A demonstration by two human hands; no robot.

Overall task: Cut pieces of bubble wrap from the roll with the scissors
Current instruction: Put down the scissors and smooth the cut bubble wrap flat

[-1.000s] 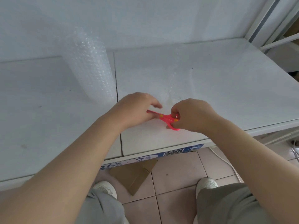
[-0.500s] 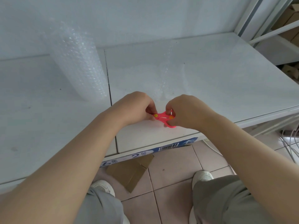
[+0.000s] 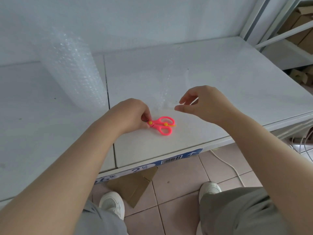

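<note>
Scissors point(image 3: 161, 125) lie on the worktop point(image 3: 220, 73), blade end pinched in my left hand point(image 3: 130, 114). My right hand point(image 3: 203, 102) hovers, fingers apart and empty. Roll point(image 3: 72, 70) stands upright, rear left. Wrap point(image 3: 164, 92) looks light, floppy and slippery, so I would grip its loose edge taut.

scissors point(image 3: 162, 125): pink, lay flat on the white table point(image 3: 220, 73).
left hand point(image 3: 130, 116): pinched the scissors' blade end.
right hand point(image 3: 205, 104): hovered behind-right of the scissors, fingers loosely curled.
bubble wrap roll point(image 3: 74, 72): stood upright behind-left of the scissors.
</note>
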